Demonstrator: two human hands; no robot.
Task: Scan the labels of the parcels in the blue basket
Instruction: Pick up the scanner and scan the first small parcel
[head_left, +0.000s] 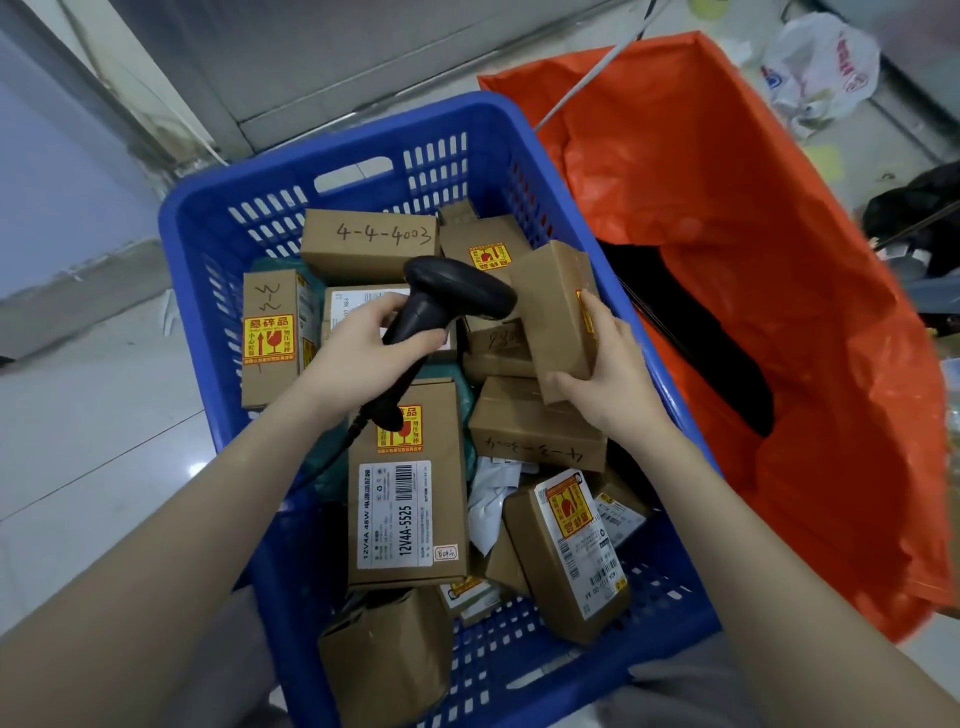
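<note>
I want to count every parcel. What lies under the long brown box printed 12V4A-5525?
Under the long brown cardboard box a teal soft package shows at its left edge, and another brown carton at its near end. Anything directly beneath is covered.

The scanner (441, 306) hides part of the white label on the box behind it at frame centre. The left hand (363, 353) covers the scanner's grip. The blue basket (218, 218) is cut off by the bottom edge. Small print on the lower labels is too fine to read. The orange bag (727, 208) opens onto a dark interior, its contents unclear.
</note>
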